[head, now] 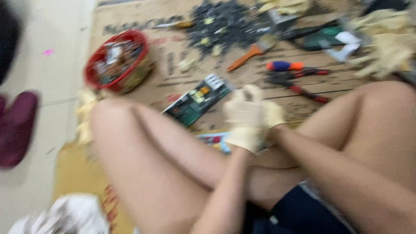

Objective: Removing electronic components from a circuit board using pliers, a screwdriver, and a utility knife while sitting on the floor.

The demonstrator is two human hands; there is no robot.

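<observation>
The view is blurred. My left hand and my right hand, both in pale yellow gloves, are pressed together above my crossed legs. The blur hides whether either hand holds anything. Just to their left a green circuit board lies on the brown cardboard sheet. A small colourful object lies under my left wrist.
A red basket of scrap parts stands at the left. A pile of dark small parts lies at the back. An orange-handled brush, a blue-and-orange screwdriver, red-handled pliers and spare yellow gloves lie nearby. A maroon slipper lies on the floor.
</observation>
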